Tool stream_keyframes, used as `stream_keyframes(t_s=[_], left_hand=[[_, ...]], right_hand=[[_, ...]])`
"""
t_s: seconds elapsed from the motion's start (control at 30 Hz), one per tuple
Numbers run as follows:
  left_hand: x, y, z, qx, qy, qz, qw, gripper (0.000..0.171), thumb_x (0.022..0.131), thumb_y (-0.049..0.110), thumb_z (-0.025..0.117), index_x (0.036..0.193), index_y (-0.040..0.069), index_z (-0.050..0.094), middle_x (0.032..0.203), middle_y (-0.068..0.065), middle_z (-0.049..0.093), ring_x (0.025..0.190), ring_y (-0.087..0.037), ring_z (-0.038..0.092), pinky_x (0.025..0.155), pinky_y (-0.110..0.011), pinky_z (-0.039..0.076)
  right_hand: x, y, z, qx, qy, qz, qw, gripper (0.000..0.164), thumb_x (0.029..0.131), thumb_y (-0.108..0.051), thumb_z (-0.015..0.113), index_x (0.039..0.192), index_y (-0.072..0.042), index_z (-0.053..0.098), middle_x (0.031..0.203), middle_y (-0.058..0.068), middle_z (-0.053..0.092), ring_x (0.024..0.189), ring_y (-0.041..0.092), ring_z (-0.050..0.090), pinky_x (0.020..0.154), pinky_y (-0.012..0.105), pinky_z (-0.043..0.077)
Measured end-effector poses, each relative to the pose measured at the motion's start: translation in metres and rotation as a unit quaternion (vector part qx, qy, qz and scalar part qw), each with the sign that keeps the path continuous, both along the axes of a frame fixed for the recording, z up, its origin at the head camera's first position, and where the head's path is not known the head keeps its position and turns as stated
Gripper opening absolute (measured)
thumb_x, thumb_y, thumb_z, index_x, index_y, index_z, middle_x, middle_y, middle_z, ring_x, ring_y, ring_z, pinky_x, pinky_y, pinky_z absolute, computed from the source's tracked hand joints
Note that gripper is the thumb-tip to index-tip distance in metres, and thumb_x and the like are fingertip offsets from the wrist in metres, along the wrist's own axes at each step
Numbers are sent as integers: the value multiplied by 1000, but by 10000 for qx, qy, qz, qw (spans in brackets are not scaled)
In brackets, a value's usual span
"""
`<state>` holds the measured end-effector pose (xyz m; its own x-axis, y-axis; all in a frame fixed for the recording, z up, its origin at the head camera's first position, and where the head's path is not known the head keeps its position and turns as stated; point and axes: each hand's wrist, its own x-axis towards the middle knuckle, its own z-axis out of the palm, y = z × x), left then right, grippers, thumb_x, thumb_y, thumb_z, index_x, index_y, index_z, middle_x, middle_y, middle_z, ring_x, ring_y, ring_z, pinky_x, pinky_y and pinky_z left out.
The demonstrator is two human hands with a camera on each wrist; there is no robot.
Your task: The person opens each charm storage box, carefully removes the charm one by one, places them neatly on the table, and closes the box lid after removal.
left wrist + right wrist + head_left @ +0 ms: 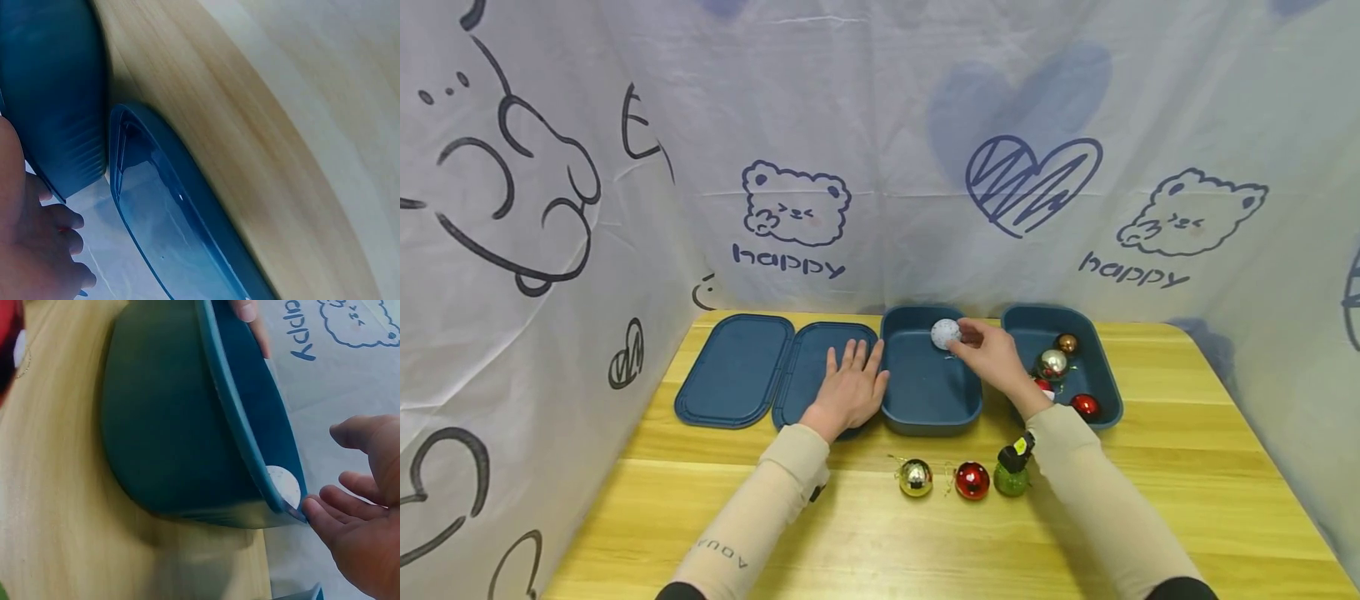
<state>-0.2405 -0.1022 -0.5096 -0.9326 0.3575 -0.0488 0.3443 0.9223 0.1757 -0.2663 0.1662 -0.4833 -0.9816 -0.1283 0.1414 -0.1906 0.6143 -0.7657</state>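
A white speckled ball (945, 334) lies in the far right corner of the middle dark blue box (930, 425). My right hand (992, 354) is beside it at the box's right rim. In the right wrist view the thumb and fingers are spread, a fingertip right at the rim, and the white ball (284, 486) shows inside, apart from the thumb. My left hand (852, 390), fingers stretched out, is over the right-hand blue lid (808, 354), its thumb side close to the box's left rim. In the left wrist view the box's side wall (53, 81) rises beside that hand.
Another blue box (1108, 408) at the right holds several ornaments, including a silver ball (1052, 364). In front are a gold ball (915, 477), a red ball (972, 481) and a green ornament with a black top (1011, 477). A second lid (735, 369) lies far left.
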Motion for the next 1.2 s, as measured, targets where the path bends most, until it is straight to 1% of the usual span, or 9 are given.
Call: stream_keyframes(t_s=[0.1, 0.23, 0.37, 0.6, 0.83, 1.1, 1.2], left_hand=[[0, 0, 1, -5, 1, -1, 10000, 64, 116, 46, 21, 172, 17, 10, 175, -20, 19, 165, -40, 13, 131, -66, 7], [1, 0, 1, -11, 2, 11, 10000, 64, 116, 45, 22, 172, 17, 10, 175, -20, 20, 165, -40, 13, 131, -66, 7], [1, 1, 1, 28, -52, 16, 10000, 63, 116, 45, 22, 172, 17, 10, 175, -20, 19, 165, -40, 12, 131, -66, 5], [1, 1, 1, 15, -42, 38, 10000, 63, 116, 45, 22, 172, 17, 10, 176, -20, 19, 165, -39, 12, 132, -65, 5], [1, 1, 0, 0, 8, -12, 10000, 64, 116, 46, 22, 172, 16, 11, 175, -21, 20, 165, -40, 13, 131, -66, 7], [1, 0, 0, 17, 53, 3, 10000, 63, 116, 45, 23, 172, 16, 12, 175, -21, 21, 164, -40, 14, 131, -66, 7], [0, 0, -1, 21, 25, 16, 10000, 64, 116, 45, 22, 172, 17, 12, 175, -21, 21, 165, -40, 13, 131, -65, 7]], right_hand=[[-4, -5, -2, 26, -16, -38, 10000, 58, 101, -26, 71, 150, 3, 56, 141, 25, 66, 127, 40, 67, 106, 52, 56], [-8, -11, -5, 13, 79, -91, 9999, 59, 101, -24, 71, 150, 4, 55, 142, 27, 64, 128, 42, 66, 108, 52, 55], [-11, -16, -7, 6, 130, -180, 9998, 59, 100, -21, 72, 150, 6, 54, 143, 29, 63, 127, 43, 67, 107, 53, 56], [-16, -24, -5, 407, 321, -211, 9984, 57, 97, -20, 71, 145, 8, 58, 136, 30, 67, 120, 44, 67, 102, 55, 55], [-16, -29, -3, 589, 101, -138, 9981, 57, 98, -19, 70, 146, 8, 57, 141, 29, 64, 120, 44, 66, 98, 55, 57], [-26, -31, -8, 641, 76, -268, 9976, 57, 98, -20, 72, 147, 5, 58, 141, 27, 65, 120, 42, 66, 99, 54, 56], [-28, -31, -8, 555, 24, -314, 9980, 57, 97, -19, 73, 147, 4, 58, 141, 27, 65, 120, 42, 66, 100, 54, 56]])
